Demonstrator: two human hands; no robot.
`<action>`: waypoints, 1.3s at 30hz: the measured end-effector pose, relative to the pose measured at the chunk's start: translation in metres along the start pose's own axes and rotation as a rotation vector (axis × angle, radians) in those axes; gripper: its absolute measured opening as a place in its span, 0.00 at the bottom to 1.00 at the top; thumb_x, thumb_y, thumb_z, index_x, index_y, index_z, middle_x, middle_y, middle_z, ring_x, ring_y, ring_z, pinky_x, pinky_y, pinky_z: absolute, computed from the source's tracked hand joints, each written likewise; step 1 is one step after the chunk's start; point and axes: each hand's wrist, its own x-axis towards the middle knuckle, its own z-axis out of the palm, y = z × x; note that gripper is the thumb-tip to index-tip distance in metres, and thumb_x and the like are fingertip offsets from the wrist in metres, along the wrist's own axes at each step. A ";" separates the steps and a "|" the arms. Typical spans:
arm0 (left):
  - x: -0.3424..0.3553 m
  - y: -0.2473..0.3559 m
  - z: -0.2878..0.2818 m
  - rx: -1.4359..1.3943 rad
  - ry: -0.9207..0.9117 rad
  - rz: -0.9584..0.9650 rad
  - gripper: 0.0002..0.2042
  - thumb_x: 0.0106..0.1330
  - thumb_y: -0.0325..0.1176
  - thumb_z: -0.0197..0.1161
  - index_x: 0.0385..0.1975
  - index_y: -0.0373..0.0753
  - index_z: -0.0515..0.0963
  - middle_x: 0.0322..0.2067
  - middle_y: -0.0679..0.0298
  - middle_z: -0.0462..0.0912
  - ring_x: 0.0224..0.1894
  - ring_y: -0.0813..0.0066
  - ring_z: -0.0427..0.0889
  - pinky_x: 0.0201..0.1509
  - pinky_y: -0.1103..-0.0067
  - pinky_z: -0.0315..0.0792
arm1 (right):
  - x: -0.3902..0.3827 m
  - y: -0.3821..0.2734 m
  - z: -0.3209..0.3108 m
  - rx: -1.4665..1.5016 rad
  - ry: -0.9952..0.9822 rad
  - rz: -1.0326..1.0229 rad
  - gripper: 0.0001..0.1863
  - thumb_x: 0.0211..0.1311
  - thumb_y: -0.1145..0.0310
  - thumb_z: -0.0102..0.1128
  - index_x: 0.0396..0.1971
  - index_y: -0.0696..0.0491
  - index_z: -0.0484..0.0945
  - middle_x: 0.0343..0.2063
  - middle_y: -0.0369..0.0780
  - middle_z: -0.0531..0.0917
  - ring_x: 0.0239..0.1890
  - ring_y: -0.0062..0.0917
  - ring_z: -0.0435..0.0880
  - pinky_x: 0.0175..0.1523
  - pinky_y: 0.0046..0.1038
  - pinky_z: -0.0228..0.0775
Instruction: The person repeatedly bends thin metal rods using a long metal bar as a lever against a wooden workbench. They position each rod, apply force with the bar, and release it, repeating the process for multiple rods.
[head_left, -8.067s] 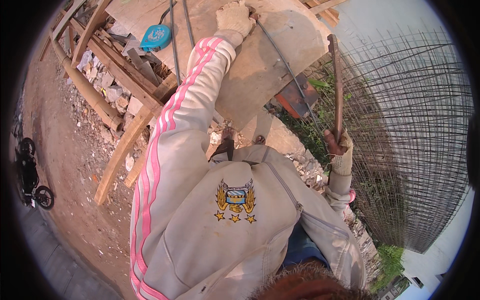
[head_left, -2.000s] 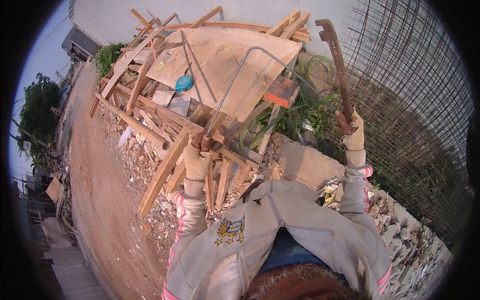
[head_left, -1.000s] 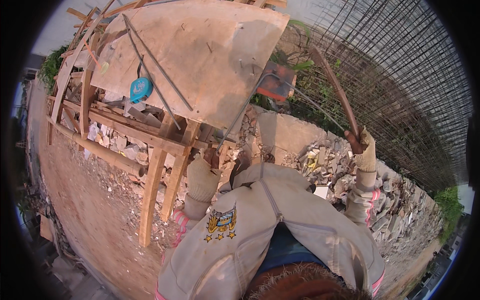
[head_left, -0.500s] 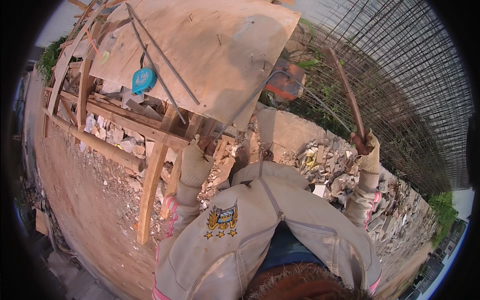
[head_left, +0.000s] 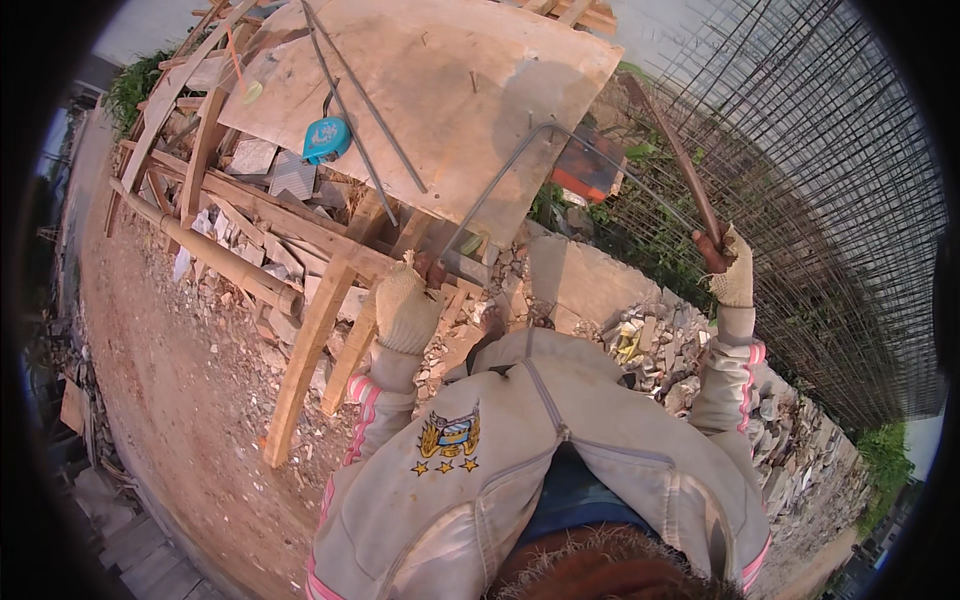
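Left hand [head_left: 408, 300], in pale glove: fingers [head_left: 432, 268] curled tight round near end of bent rod [head_left: 497, 182]. Right hand [head_left: 734, 266], gloved too: fingers closed round lower end of brown bar [head_left: 683, 162]; rod's other end reaches them (cannot tell whether gripped too). Rod spans between hands, bend near right side of tabletop [head_left: 470, 110]. Two straight rods [head_left: 390, 135] on tabletop; blue tape measure [head_left: 326, 140] at its left edge. Wire mesh [head_left: 840, 220] far right.
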 end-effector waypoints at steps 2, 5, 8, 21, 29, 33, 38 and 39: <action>0.002 -0.002 -0.003 0.069 -0.077 -0.038 0.08 0.62 0.32 0.65 0.39 0.38 0.79 0.32 0.52 0.82 0.35 0.50 0.82 0.35 0.63 0.74 | 0.001 -0.005 0.004 -0.098 0.002 0.024 0.17 0.60 0.57 0.71 0.36 0.56 0.82 0.22 0.29 0.76 0.26 0.17 0.71 0.33 0.26 0.64; 0.014 0.003 -0.003 0.007 0.034 0.054 0.11 0.62 0.36 0.65 0.40 0.38 0.79 0.35 0.53 0.80 0.38 0.51 0.81 0.39 0.62 0.74 | -0.006 -0.009 0.013 -0.068 0.042 0.006 0.17 0.60 0.57 0.71 0.36 0.56 0.82 0.21 0.30 0.76 0.26 0.17 0.71 0.33 0.26 0.64; 0.040 0.015 0.008 -0.036 0.131 0.128 0.14 0.62 0.40 0.65 0.41 0.38 0.79 0.37 0.55 0.79 0.41 0.52 0.80 0.43 0.61 0.74 | -0.016 -0.013 0.024 -0.034 0.133 0.018 0.18 0.59 0.55 0.71 0.35 0.56 0.82 0.21 0.32 0.76 0.26 0.18 0.72 0.32 0.26 0.63; 0.191 0.054 0.137 0.216 0.055 0.134 0.17 0.51 0.38 0.64 0.40 0.39 0.80 0.40 0.54 0.81 0.46 0.56 0.80 0.49 0.65 0.76 | -0.019 -0.032 0.008 -0.072 0.042 0.059 0.16 0.61 0.58 0.69 0.37 0.57 0.80 0.20 0.36 0.75 0.24 0.22 0.73 0.32 0.26 0.65; 0.186 0.055 0.132 0.262 0.046 0.117 0.14 0.54 0.34 0.62 0.41 0.46 0.84 0.41 0.52 0.80 0.45 0.53 0.80 0.48 0.63 0.77 | 0.003 0.005 -0.085 0.001 -0.218 0.019 0.12 0.60 0.65 0.71 0.34 0.56 0.79 0.21 0.26 0.69 0.25 0.14 0.64 0.29 0.21 0.58; 0.182 0.055 0.130 0.287 0.016 0.088 0.18 0.54 0.37 0.62 0.45 0.37 0.79 0.42 0.52 0.81 0.48 0.54 0.79 0.51 0.64 0.76 | 0.021 0.044 -0.099 0.033 -0.372 0.078 0.20 0.70 0.52 0.61 0.25 0.53 0.73 0.17 0.26 0.66 0.24 0.14 0.62 0.27 0.23 0.53; 0.179 0.056 0.131 0.306 0.088 0.086 0.17 0.54 0.36 0.61 0.44 0.37 0.78 0.41 0.51 0.81 0.48 0.52 0.80 0.48 0.63 0.77 | 0.063 0.072 -0.108 0.036 -0.675 0.221 0.24 0.72 0.48 0.55 0.23 0.52 0.72 0.16 0.26 0.65 0.23 0.13 0.62 0.27 0.23 0.51; 0.179 0.056 0.132 0.311 0.094 0.082 0.17 0.54 0.36 0.61 0.44 0.37 0.78 0.41 0.51 0.80 0.47 0.51 0.80 0.47 0.63 0.77 | 0.077 0.074 -0.109 0.000 -0.719 0.148 0.24 0.71 0.47 0.56 0.23 0.51 0.72 0.17 0.25 0.65 0.22 0.13 0.62 0.27 0.22 0.51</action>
